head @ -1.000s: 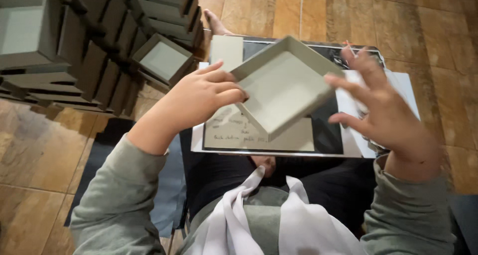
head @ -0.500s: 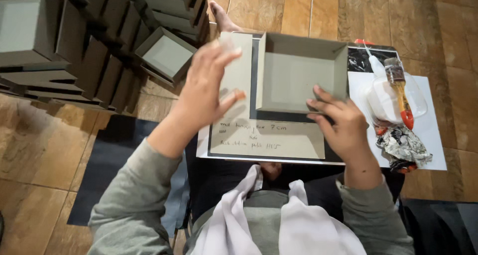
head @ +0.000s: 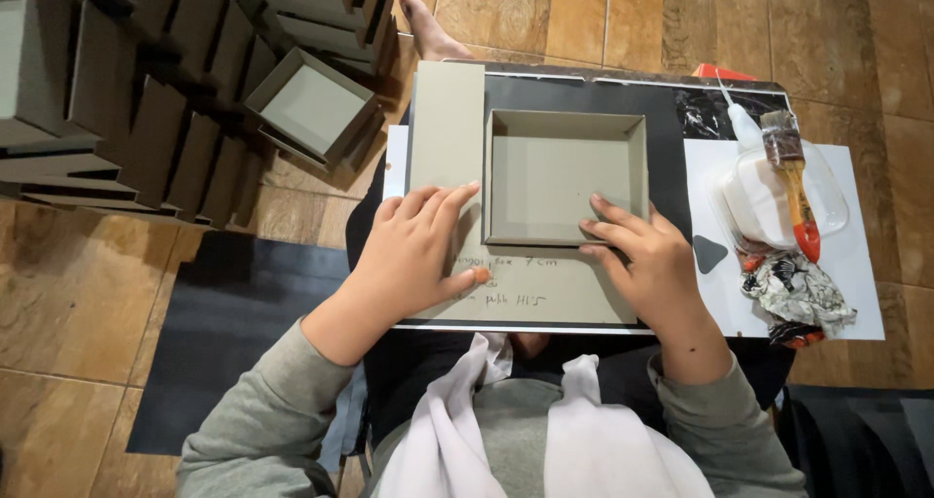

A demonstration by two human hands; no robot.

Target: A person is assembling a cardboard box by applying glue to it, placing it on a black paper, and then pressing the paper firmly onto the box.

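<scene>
While stacks of grey cardboard boxes (head: 146, 80) stand on the wooden floor at the far left, with one open grey tray (head: 311, 109) lying beside them, the left hand (head: 413, 255) lies flat on a grey cardboard sheet (head: 448, 138), its fingers (head: 443, 206) spread slightly and pressing down, gripping nothing. Just to the right, a shallow square grey box (head: 566, 172) sits open side up on the same sheet, over a dark board (head: 671, 119) that rests on the person's lap. The right hand (head: 657, 269) touches the box's near right corner, its fingers (head: 613, 231) loosely extended against the near wall, not closed round it. Further right, on a white sheet (head: 856, 265), are a glue bottle (head: 744, 128), a brush (head: 790, 172) across a clear tub (head: 769, 201), and a crumpled rag (head: 793, 294).
</scene>
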